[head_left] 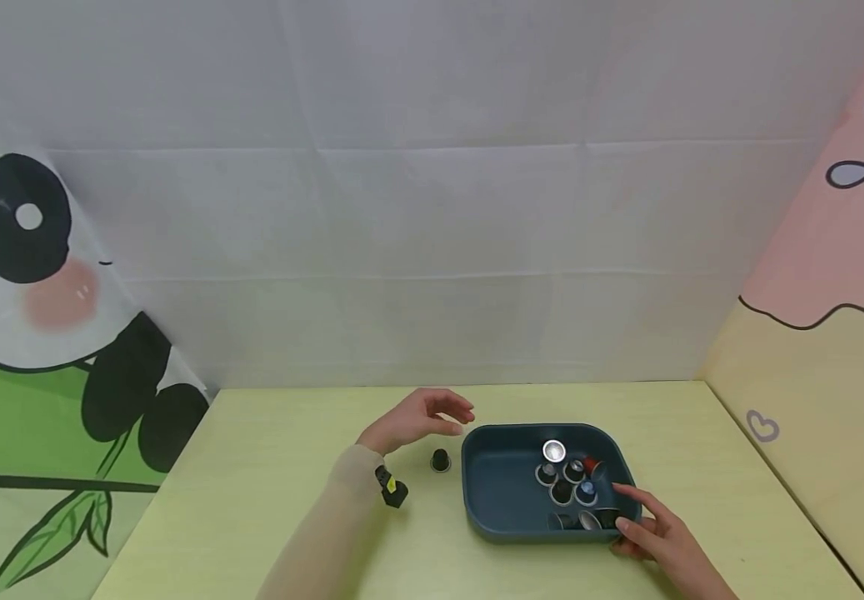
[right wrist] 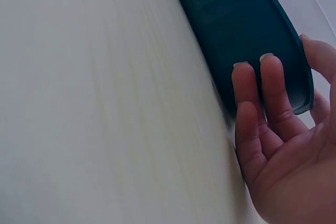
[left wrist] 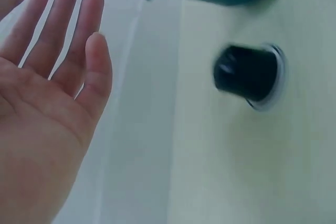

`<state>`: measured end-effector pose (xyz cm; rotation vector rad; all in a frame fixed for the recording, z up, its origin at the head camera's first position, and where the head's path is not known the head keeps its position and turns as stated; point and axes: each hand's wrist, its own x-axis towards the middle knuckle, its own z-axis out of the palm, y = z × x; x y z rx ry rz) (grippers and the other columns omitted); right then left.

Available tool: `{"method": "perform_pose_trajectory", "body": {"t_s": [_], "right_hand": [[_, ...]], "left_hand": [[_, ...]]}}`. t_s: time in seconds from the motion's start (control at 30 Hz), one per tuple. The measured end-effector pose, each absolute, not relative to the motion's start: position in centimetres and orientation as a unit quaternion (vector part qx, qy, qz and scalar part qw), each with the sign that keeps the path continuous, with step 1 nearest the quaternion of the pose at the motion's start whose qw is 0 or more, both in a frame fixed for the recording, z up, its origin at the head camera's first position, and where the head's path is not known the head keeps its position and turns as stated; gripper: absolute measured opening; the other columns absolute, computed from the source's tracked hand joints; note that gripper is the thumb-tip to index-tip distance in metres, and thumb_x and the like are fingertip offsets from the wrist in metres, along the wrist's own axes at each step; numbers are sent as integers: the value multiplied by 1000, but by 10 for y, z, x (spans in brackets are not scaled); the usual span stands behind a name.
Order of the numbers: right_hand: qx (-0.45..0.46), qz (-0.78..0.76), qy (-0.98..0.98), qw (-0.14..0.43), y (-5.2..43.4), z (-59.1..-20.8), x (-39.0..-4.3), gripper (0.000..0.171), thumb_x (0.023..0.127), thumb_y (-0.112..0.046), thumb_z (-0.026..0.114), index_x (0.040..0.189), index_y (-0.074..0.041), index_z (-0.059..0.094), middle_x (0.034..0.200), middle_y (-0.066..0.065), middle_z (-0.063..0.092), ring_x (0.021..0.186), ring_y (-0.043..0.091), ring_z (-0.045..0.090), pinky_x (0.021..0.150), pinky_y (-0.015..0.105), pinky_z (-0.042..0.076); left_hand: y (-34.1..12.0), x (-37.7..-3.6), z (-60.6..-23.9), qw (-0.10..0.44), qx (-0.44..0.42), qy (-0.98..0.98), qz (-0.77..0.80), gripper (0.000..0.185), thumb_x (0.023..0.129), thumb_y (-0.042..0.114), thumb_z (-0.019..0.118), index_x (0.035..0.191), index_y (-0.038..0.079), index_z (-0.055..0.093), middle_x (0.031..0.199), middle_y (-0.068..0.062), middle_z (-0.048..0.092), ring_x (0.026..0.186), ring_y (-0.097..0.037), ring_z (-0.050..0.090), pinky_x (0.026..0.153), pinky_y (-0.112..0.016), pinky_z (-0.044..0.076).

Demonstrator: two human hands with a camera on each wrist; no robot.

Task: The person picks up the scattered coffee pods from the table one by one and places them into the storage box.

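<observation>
A dark teal tray [head_left: 502, 535] stands on the table with several coffee capsules in its right half, among them a silver one [head_left: 554, 451] and a blue one [head_left: 586, 492]. My right hand [head_left: 656, 537] grips the tray's near right corner. In the right wrist view, fingertips [right wrist: 244, 80] lie against the tray's outer wall [right wrist: 220, 24]. My left hand [head_left: 420, 419] hovers left of the tray, fingers loosely bent, holding nothing. Below it on the table, outside the tray, a black coffee capsule [head_left: 441, 460] stands upright on its wide rim; the left wrist view shows this capsule [left wrist: 247, 72] apart from the palm.
The pale yellow tabletop [head_left: 252, 467] meets a white cloth wall [head_left: 432, 325] behind. Printed panels flank it, a panda figure [head_left: 19, 217] on the left and a pink and cream panel [head_left: 814, 400] on the right. A small black device [head_left: 392, 487] is strapped on my left wrist.
</observation>
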<state>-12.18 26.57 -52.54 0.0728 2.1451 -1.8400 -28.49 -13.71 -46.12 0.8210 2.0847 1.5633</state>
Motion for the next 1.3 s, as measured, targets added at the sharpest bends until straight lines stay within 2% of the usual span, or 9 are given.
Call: {"method": "perform_pose_trajectory", "body": {"t_s": [0.2, 0.43, 0.57, 0.67, 0.8, 1.07, 1.2, 1.3], "right_hand": [[29, -641, 751, 158, 266, -526, -122, 50, 101, -23, 61, 146, -9, 41, 88, 17, 70, 78, 24, 67, 76, 29, 55], [24, -647, 745, 158, 267, -526, -121, 48, 102, -22, 60, 145, -12, 44, 89, 18, 69, 77, 25, 67, 76, 30, 56], [29, -643, 750, 155, 265, -524, -121, 47, 101, -23, 61, 144, -15, 46, 88, 17, 69, 77, 24, 67, 76, 29, 55], [28, -641, 752, 154, 264, -521, -120, 53, 101, -23, 61, 147, -8, 40, 88, 17, 69, 77, 24, 67, 76, 29, 55], [26, -637, 755, 153, 263, -521, -120, 59, 101, -23, 61, 148, -1, 33, 87, 16, 69, 77, 25, 66, 76, 29, 55], [29, -634, 757, 153, 263, -523, -120, 61, 101, -21, 61, 149, 1, 30, 87, 18, 69, 77, 26, 66, 76, 29, 56], [34, -634, 758, 152, 263, -523, -120, 60, 101, -22, 61, 149, -1, 33, 87, 16, 69, 78, 26, 67, 76, 29, 56], [30, -638, 755, 149, 263, -523, -120, 53, 101, -22, 62, 147, -10, 41, 87, 16, 69, 77, 25, 67, 76, 29, 56]], "left_hand": [[-155, -283, -481, 188, 259, 763, 562, 33, 92, 8, 71, 125, 13, 67, 118, -2, 69, 117, -29, 60, 95, -36, 51], [-171, -284, -509, 190, 231, 777, 553, 41, 92, 9, 72, 130, 0, 61, 120, -4, 68, 113, -21, 62, 96, -35, 49], [-173, -283, -516, 201, 235, 776, 550, 42, 91, 10, 73, 130, 1, 62, 123, -10, 67, 115, -24, 61, 97, -35, 48], [-172, -282, -519, 206, 238, 775, 548, 40, 90, 7, 73, 129, 2, 63, 123, -12, 67, 116, -26, 61, 97, -34, 48], [-171, -281, -522, 206, 239, 779, 541, 38, 89, 4, 73, 127, 3, 64, 122, -10, 68, 116, -24, 62, 96, -32, 48], [-169, -279, -530, 215, 242, 787, 525, 38, 87, 2, 75, 123, 5, 66, 119, -5, 69, 111, -17, 63, 95, -31, 48], [-169, -278, -532, 216, 246, 791, 517, 38, 86, 3, 76, 123, 6, 67, 118, -4, 70, 110, -17, 63, 95, -32, 47], [-170, -279, -533, 214, 244, 800, 505, 37, 85, 5, 77, 121, 9, 69, 116, -2, 70, 109, -16, 63, 96, -34, 46]]}}
